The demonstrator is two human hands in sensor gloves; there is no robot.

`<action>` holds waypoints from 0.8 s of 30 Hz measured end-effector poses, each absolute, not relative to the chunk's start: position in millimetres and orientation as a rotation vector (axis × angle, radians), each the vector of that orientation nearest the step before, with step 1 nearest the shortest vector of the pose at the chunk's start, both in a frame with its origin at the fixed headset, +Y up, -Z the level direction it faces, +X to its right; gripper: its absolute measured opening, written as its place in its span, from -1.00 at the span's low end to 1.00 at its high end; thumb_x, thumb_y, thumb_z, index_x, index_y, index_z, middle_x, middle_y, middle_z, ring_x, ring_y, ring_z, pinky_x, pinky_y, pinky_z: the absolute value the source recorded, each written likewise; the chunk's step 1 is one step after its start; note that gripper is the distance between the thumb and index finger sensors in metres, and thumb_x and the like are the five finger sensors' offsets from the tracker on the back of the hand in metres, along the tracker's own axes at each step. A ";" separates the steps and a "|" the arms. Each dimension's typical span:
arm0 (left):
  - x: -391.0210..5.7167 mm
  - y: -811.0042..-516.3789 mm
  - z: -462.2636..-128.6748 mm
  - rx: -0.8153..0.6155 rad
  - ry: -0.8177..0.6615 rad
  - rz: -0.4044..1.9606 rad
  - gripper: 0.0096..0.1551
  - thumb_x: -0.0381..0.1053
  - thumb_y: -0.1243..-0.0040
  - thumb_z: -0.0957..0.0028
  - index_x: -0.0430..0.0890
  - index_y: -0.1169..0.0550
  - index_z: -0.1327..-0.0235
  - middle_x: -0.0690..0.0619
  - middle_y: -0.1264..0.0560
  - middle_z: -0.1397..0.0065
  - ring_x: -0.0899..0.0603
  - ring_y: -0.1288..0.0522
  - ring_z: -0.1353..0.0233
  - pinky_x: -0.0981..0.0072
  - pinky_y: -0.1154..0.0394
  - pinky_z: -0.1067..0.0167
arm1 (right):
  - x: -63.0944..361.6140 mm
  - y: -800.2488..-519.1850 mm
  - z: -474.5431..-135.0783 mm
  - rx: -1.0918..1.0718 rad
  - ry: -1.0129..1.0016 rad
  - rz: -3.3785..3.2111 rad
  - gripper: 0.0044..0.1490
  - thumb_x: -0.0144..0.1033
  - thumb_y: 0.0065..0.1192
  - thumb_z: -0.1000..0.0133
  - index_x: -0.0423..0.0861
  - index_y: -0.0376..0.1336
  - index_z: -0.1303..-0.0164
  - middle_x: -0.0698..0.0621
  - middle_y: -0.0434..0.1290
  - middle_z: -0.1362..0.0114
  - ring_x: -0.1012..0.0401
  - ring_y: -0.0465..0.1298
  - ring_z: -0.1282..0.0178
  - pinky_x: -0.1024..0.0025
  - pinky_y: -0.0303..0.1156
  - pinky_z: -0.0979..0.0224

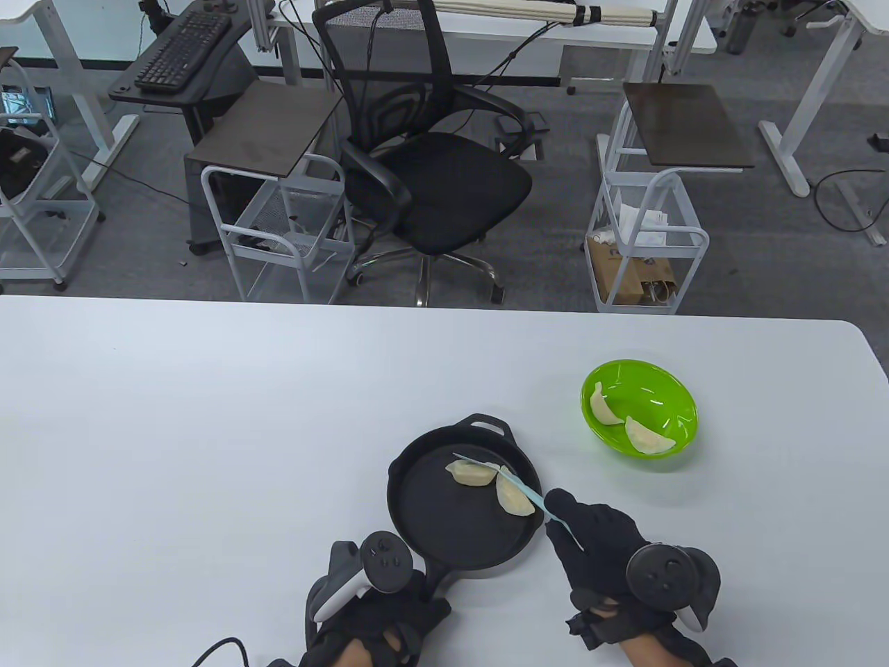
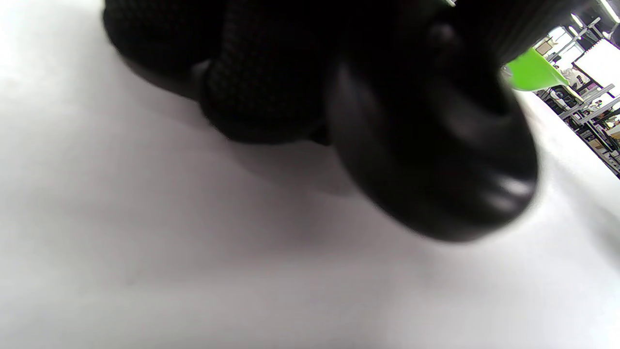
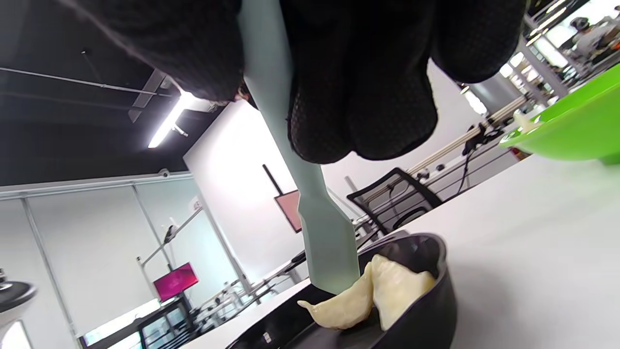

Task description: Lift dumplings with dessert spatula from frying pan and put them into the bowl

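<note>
A black frying pan [image 1: 444, 528] sits near the table's front edge with two pale dumplings [image 1: 474, 474] [image 1: 514, 497] at its far right side. My right hand [image 1: 580, 531] grips the handle of a pale blue dessert spatula [image 1: 517, 486], whose blade reaches over the dumplings. In the right wrist view the spatula blade [image 3: 329, 247] stands just behind the dumplings [image 3: 373, 295] in the pan [image 3: 426, 300]. My left hand [image 1: 389, 611] is curled round the pan handle [image 2: 436, 160]. The green bowl [image 1: 677, 389] to the right holds two dumplings [image 1: 646, 436].
The white table [image 1: 208, 431] spreads wide to the left and behind the pan. Beyond its far edge stand a black office chair [image 1: 430, 174] and wire carts [image 1: 646, 229].
</note>
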State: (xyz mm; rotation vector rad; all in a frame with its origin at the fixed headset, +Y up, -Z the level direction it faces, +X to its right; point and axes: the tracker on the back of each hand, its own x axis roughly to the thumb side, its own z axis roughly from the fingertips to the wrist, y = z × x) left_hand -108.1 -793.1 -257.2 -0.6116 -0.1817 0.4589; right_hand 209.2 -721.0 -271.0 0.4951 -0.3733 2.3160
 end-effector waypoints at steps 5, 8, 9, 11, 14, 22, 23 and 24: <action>-108.3 -793.1 -257.2 -0.614 -0.181 0.461 -0.15 0.45 -0.13 0.01 -0.05 -0.39 -0.38 0.20 -0.76 0.11 -0.02 -0.71 0.23 0.00 -0.55 0.04 | 212.0 -711.5 -268.9 0.542 -0.377 2.327 -0.41 -0.14 0.35 -0.19 -0.18 0.36 -0.34 -0.29 0.57 -0.20 -0.21 0.60 -0.08 -0.33 0.28 -0.43; -108.3 -793.1 -257.2 -0.616 -0.181 0.462 -0.16 0.45 -0.13 0.01 -0.05 -0.39 -0.39 0.20 -0.76 0.11 -0.02 -0.71 0.22 0.00 -0.55 0.04 | 218.1 -709.4 -268.5 0.537 -0.373 2.292 -0.43 -0.13 0.38 -0.18 -0.19 0.39 -0.30 -0.29 0.60 -0.15 -0.21 0.61 -0.04 -0.32 0.29 -0.42; -108.3 -793.1 -257.3 -0.617 -0.182 0.460 -0.16 0.45 -0.13 0.01 -0.06 -0.39 -0.39 0.21 -0.76 0.11 -0.02 -0.71 0.22 0.00 -0.55 0.04 | 220.6 -708.4 -268.5 0.533 -0.372 2.277 -0.43 -0.13 0.39 -0.18 -0.20 0.40 -0.29 -0.29 0.60 -0.14 -0.20 0.62 -0.02 -0.32 0.30 -0.41; -108.3 -793.1 -257.2 -0.616 -0.182 0.460 -0.16 0.45 -0.13 0.01 -0.05 -0.39 -0.38 0.20 -0.76 0.11 -0.03 -0.71 0.23 0.00 -0.55 0.04 | 225.3 -706.4 -268.3 0.511 -0.376 2.244 -0.44 -0.11 0.40 -0.17 -0.20 0.42 -0.25 -0.28 0.63 -0.09 -0.19 0.63 0.02 -0.30 0.31 -0.40; -108.5 -793.1 -257.1 -0.617 -0.181 0.461 -0.16 0.45 -0.13 0.01 -0.06 -0.39 -0.39 0.20 -0.76 0.11 -0.03 -0.71 0.23 0.00 -0.55 0.04 | 231.6 -706.1 -269.3 0.484 -0.353 2.186 -0.48 -0.11 0.45 -0.16 -0.18 0.46 -0.19 -0.26 0.66 -0.03 -0.17 0.65 0.09 -0.29 0.33 -0.39; -108.8 -793.1 -256.8 -0.622 -0.180 0.461 -0.17 0.44 -0.13 0.01 -0.05 -0.39 -0.39 0.20 -0.76 0.11 -0.03 -0.71 0.23 0.00 -0.55 0.04 | 249.7 -713.9 -278.1 0.383 -0.237 2.089 -0.50 -0.09 0.50 -0.15 -0.20 0.51 -0.09 -0.24 0.70 0.09 -0.13 0.66 0.20 -0.27 0.36 -0.38; -108.8 -793.0 -256.8 -0.622 -0.179 0.460 -0.17 0.43 -0.13 0.01 -0.05 -0.40 -0.38 0.20 -0.76 0.11 -0.02 -0.71 0.23 0.00 -0.55 0.04 | 250.9 -718.0 -280.1 0.366 -0.202 2.064 -0.50 -0.09 0.49 -0.15 -0.21 0.51 -0.08 -0.23 0.70 0.10 -0.13 0.66 0.21 -0.26 0.36 -0.37; -108.8 -793.0 -256.9 -0.622 -0.178 0.459 -0.18 0.43 -0.14 0.01 -0.04 -0.40 -0.38 0.20 -0.76 0.12 -0.02 -0.71 0.23 0.00 -0.56 0.04 | 251.3 -720.4 -281.0 0.357 -0.180 2.050 -0.51 -0.10 0.49 -0.16 -0.21 0.50 -0.09 -0.24 0.69 0.10 -0.13 0.66 0.21 -0.26 0.36 -0.37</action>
